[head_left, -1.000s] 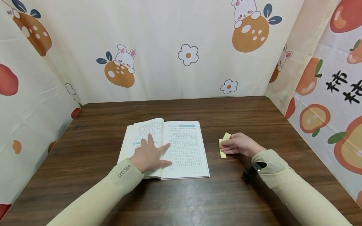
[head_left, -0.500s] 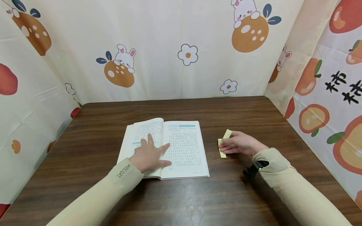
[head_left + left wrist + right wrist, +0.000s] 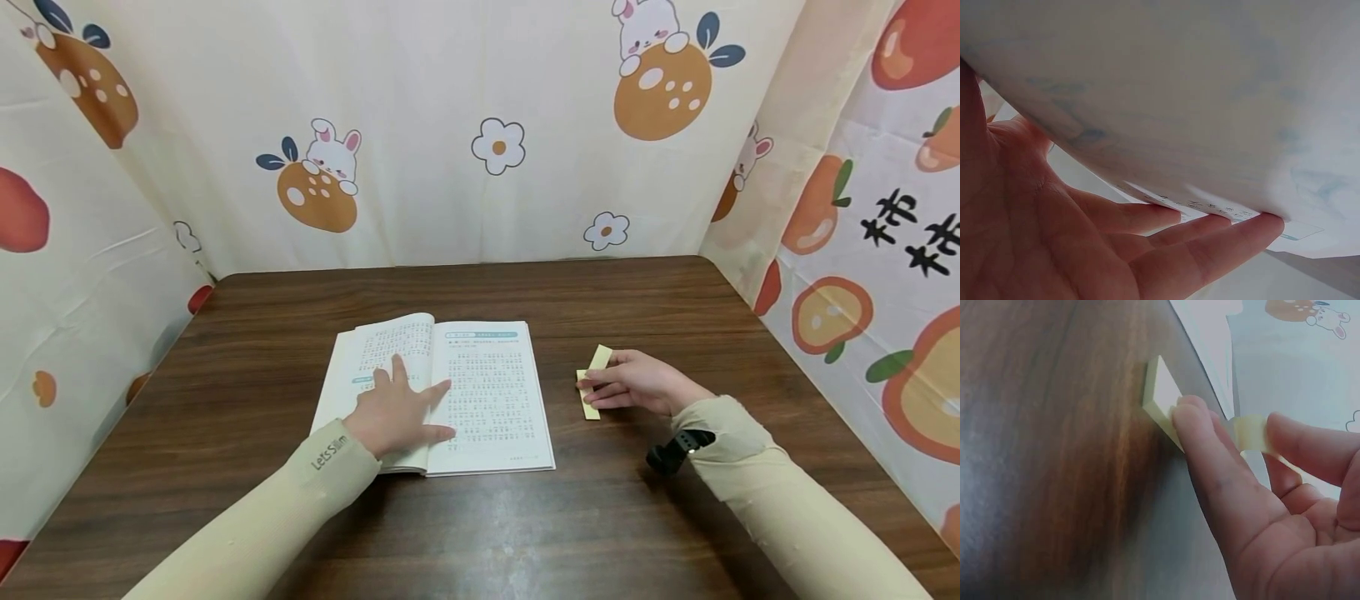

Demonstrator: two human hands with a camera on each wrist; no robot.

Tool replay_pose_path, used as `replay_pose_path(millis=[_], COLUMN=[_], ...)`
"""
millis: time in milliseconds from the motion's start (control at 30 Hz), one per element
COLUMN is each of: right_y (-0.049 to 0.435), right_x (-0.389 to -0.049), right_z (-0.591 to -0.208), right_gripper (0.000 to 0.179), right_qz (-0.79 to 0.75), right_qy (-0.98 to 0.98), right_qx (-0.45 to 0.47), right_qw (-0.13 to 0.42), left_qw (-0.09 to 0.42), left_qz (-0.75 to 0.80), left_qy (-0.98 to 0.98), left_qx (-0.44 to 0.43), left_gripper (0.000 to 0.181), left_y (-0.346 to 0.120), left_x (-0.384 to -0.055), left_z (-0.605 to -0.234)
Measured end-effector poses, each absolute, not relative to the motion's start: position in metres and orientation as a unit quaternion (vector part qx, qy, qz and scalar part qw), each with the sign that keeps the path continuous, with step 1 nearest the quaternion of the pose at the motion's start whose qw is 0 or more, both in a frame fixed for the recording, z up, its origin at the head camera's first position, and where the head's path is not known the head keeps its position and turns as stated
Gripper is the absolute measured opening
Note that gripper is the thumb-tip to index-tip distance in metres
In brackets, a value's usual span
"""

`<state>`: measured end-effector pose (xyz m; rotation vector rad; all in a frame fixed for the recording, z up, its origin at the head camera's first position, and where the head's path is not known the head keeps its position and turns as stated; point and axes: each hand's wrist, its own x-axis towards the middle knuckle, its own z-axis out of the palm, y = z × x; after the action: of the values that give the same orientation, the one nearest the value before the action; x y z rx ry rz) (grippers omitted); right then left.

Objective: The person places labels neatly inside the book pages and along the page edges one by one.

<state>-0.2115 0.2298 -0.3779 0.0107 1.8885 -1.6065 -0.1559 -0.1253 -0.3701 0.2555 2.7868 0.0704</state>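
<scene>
An open book (image 3: 491, 400) lies on the table, its pages printed with lines of text. My left hand (image 3: 390, 417) rests on it across the fold, fingers spread. The left wrist view shows straight fingers (image 3: 1210, 250) against a curved page (image 3: 1166, 94). To the right of the book is a small pad of yellow sticky notes (image 3: 591, 411). My right hand (image 3: 641, 383) pinches one sticky note (image 3: 601, 357), lifted at an angle from the pad. In the right wrist view a finger presses on the thick pad (image 3: 1163, 394), while the pinched note (image 3: 1249, 432) bends away from it.
The brown wooden table (image 3: 480, 533) extends on all sides of the book. A patterned curtain (image 3: 420, 192) hangs along its back edge, with printed cloth (image 3: 847, 250) on the right. A black wrist strap (image 3: 678, 450) sits at the right sleeve.
The pinched note has come up a little farther from the pad, and my right hand has shifted slightly with it. The left hand and the book have stayed still.
</scene>
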Motion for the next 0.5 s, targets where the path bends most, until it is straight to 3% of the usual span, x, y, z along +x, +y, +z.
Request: replay_pose_path(millis=[433, 500], right_y=[0.2338, 0.2342], right_x=[-0.2102, -0.2101], right_z=[-0.3866, -0.387], right_gripper=[0.009, 0.023], right_qz=[-0.635, -0.633], right_qy=[0.705, 0.706], right_qx=[-0.02, -0.029], right_qw=[0.316, 0.317], left_qw=[0.169, 0.168], left_qz=[0.033, 0.034], left_qy=[0.981, 0.981], left_qx=[0.092, 0.092], left_gripper=[0.079, 0.078], left_y=[-0.1263, -0.1265], left_x=[-0.1562, -0.1561], left_z=[-0.3694, -0.3696])
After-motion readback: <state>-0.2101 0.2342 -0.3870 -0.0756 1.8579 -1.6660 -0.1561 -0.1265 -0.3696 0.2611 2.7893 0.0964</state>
